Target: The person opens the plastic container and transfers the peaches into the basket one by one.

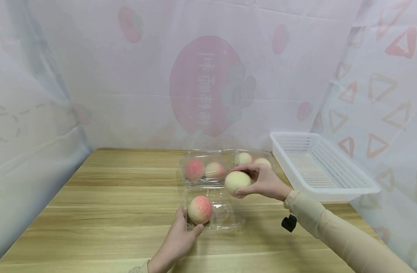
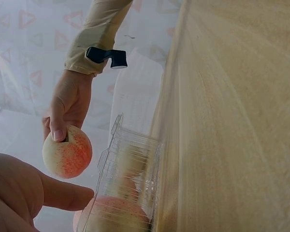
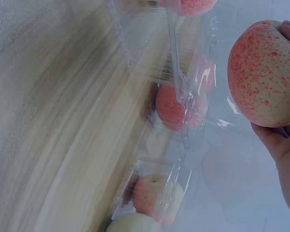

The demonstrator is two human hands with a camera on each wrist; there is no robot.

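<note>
right hand (image 1: 263, 182): fingers curled round a pale peach (image 1: 238, 183), thumb on the near side, fingertips on the far side. peach held in the air, above the gap between two clear plastic boxes. left wrist view shows the thumb pressed beside the stem dimple.

left hand (image 1: 179, 237): fingers fairly straight, thumb out to the right. it rests against the left wall of the near clear box (image 1: 225, 216); thumb tip touches the box front just below a pink-blushed peach (image 1: 200, 209). it does not wrap the box or the fruit.

pink-blushed peach sits in the left part of the near box, just right of the left hand. held peach hangs up and to the right of it, apart from it.

far clear box (image 1: 208, 180): two reddish peaches (image 1: 205, 169) inside. beside it on the right, another clear box with two pale peaches (image 1: 252, 160), partly behind the right hand.

white slotted basket (image 1: 348, 187) stands at the right end of the table (image 1: 109, 204), well apart from the left hand. table is light wood grain. pale translucent sheets with pink fruit and red triangle prints hang behind and on both sides.
</note>
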